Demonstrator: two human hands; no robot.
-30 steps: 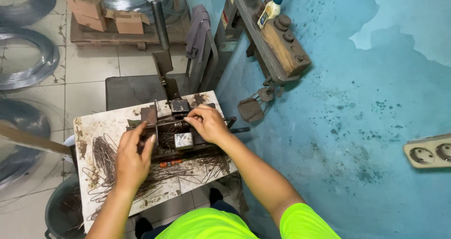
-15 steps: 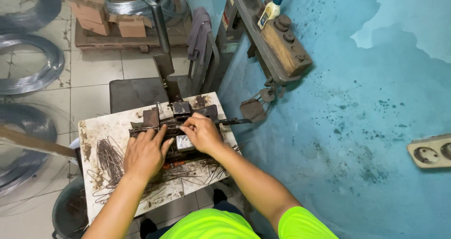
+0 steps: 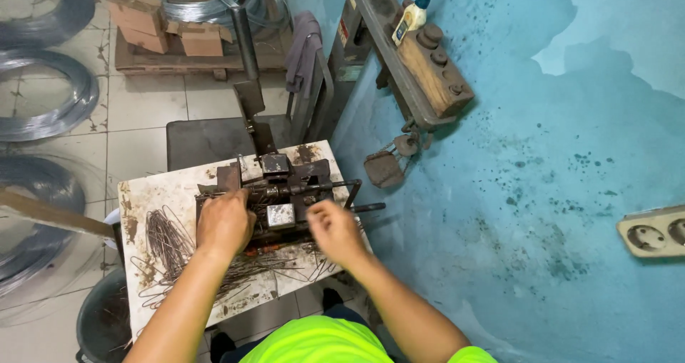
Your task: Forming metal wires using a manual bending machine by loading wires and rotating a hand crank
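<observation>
Two hands on the dark rusty metal bending jig atop the stained white worktop: left hand clamped on its left end, right hand loosely curled, seemingly empty, risking pinched fingers beside loose bent wire pieces.

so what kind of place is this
Most likely a small metal workshop making bent wire parts. Coils of wire lie on the tiled floor, a rusty bench jig sits under the left hand, and bent wire pieces litter the worktop.
</observation>
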